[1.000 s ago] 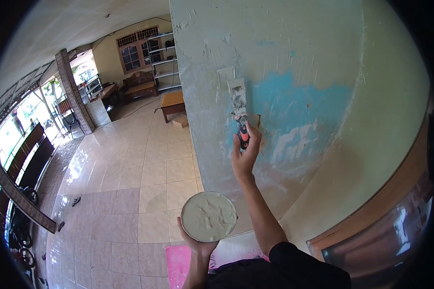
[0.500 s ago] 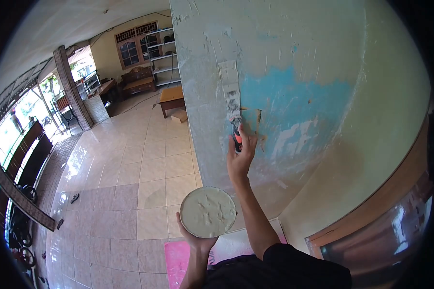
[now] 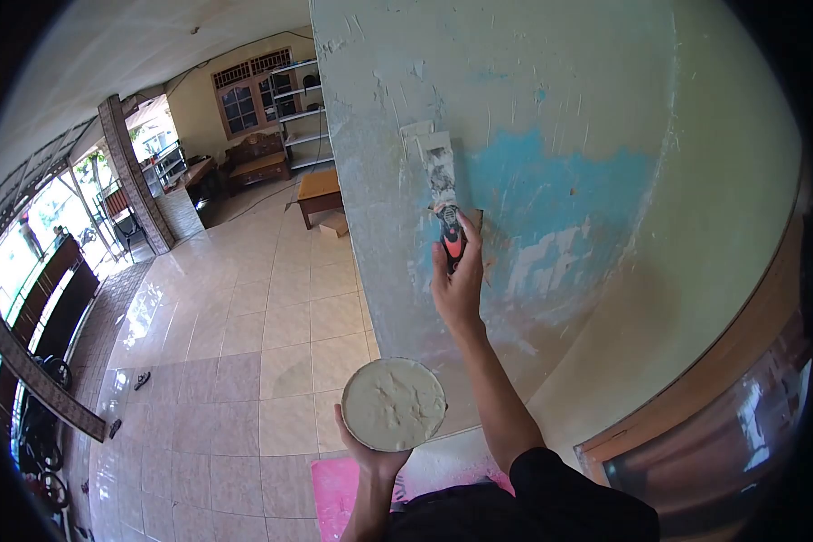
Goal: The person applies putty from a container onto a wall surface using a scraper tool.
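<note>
Scraper (image 3: 443, 185) in right hand (image 3: 459, 287) beside blue patch's (image 3: 551, 185) edge, wall (image 3: 515, 54) stretching above.

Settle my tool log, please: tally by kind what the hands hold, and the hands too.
Flat-bladed scraper with black-and-red handle: 1
Round, shallow-looking container of pale grey-green paste: 1
Bare hands, left hand and right hand: 2
Total: 4

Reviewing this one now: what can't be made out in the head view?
- Head view: most left-hand fingers, hidden by the round container.
- Head view: part of the scraper's handle, covered by the right hand.
- Head view: items on the far shelves, too small.
</note>
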Demonstrator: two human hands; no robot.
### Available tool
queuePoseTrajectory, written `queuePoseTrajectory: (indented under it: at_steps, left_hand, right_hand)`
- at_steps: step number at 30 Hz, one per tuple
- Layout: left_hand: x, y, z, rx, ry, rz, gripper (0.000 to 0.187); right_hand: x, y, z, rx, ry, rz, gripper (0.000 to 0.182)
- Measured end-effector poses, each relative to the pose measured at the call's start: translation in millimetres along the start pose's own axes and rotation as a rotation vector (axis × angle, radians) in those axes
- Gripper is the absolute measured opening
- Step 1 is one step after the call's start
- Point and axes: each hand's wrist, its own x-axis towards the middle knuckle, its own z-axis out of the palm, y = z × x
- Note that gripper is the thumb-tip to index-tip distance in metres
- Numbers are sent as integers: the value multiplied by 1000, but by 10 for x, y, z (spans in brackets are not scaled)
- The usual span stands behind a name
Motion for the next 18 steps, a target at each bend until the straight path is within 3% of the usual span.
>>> queuePoseTrajectory:
  at_steps: [4,7,15,18]
  left_hand:
    - [1,-15,-16,-4,34,18,80]
    - [3,1,-23,-12,3,1,80]
    - [-24,-17,36,-16,-9,38,80]
    - [-8,-20,68,-35,-40,30,79]
  right_hand:
    - [76,1,78,-61,45,-111,46]
    - [136,-44,128,-107,-55,-36,47]
    - [-414,38,-51,-84,-77,13,51]
    - [-77,-24,-15,-99,3,-95,50]
